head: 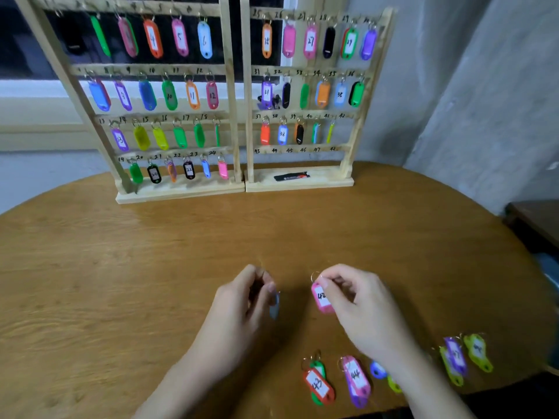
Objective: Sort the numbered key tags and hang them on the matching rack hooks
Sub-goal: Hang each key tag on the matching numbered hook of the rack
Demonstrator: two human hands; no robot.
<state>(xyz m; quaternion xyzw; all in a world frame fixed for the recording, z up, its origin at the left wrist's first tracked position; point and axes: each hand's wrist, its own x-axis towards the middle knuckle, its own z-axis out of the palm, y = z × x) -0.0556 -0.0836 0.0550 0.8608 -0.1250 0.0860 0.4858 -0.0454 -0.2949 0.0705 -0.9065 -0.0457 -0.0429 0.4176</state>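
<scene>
The right hand (357,300) pinches a pink plastic key tag (322,298) at its metal split ring; the white paper label reads 42, possibly 48, and the writing is too blurred to settle it. The tag hangs with its long axis near vertical, ring uppermost. The left hand (248,300) has its fingers curled around a small pale grey-blue tag (274,308), mostly hidden and edge-on; its number cannot be read.

Both hands sit over the near centre of the round brown wood-grain table (121,267). The right-hand pale wooden rack (302,176) stands at the far side, straight ahead and slightly right of the pink tag. Hook 42, at the right end of its third row, appears empty, and the whole bottom row, 43 to 48, carries no tags. The right hand is the nearer one to those hooks, and the ring already faces up for hooking.

Near right, loose glossy plastic tags lie flat: an orange tag marked 43 (317,385) over a green one, a pink tag marked 44 (357,378) over a purple one, and yellow-green tags (478,352) further right. The left-hand wooden rack (181,192) appears full.
</scene>
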